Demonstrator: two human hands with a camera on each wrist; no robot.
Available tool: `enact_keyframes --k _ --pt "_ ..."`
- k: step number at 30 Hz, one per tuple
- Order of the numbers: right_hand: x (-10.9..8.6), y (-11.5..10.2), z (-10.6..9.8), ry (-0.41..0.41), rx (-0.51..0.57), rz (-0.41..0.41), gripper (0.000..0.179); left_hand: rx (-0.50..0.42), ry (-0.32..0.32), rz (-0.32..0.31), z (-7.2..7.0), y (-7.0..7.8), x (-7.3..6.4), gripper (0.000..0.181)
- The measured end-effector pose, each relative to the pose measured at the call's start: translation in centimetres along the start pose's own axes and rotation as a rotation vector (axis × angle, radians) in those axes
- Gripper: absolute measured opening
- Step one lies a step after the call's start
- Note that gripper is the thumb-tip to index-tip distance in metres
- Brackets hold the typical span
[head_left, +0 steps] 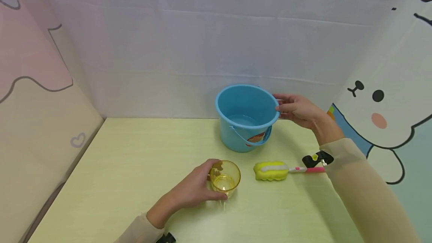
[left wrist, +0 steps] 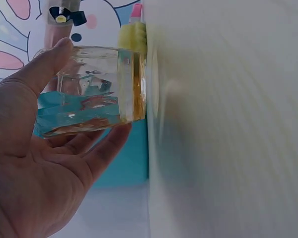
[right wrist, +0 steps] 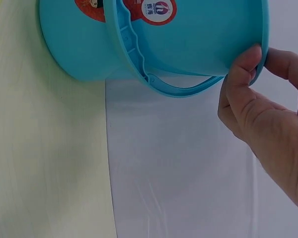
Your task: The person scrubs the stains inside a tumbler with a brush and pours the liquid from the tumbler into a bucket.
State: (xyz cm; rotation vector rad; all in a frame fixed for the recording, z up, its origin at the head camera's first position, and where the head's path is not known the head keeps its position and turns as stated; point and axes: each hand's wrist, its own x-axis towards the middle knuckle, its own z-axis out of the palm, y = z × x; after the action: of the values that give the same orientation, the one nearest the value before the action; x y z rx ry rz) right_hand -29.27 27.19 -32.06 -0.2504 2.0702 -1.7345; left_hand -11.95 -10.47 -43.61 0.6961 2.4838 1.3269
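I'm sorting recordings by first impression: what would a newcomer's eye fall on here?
The blue bucket near the back of the table, its rim pinched by the right hand. Nearer, the left hand grips a yellow glass, with a yellow brush lying to its right.

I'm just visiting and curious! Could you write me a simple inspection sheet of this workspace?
Surface: pale yellow-green tabletop, faintly grained.
Job's things: blue bucket stands upright, its handle hanging down; amber-tinted transparent cup is mouth up, though whether it touches the tabletop is unclear.
Clutter: yellow sponge brush lies untouched, its end passing behind the right sleeve.
Hands: left hand grips the cup; right hand pinches the bucket's rim.
Cables: nothing seen.
Surroundings: pale backdrop behind, cartoon-printed panels either side.
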Motion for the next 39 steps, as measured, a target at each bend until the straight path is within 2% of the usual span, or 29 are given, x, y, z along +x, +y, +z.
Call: enact_keyframes --k 10,19,27,39 --pt "0.1 0.2 0.0 -0.003 -0.001 -0.009 0.069 -0.039 0.048 -0.022 -1.9 0.4 0.1 0.094" --pt "0.2 0.3 0.1 -0.002 0.015 -0.014 0.067 -0.046 0.121 -0.058 -3.5 0.7 0.2 0.092" --pt "0.2 0.4 0.0 -0.003 0.02 -0.019 0.066 -0.03 0.192 -0.102 -4.8 0.9 0.6 0.096" --pt "0.1 0.0 0.1 -0.004 -0.034 -0.009 0.067 0.036 0.267 -0.112 -7.4 0.9 1.4 0.098"
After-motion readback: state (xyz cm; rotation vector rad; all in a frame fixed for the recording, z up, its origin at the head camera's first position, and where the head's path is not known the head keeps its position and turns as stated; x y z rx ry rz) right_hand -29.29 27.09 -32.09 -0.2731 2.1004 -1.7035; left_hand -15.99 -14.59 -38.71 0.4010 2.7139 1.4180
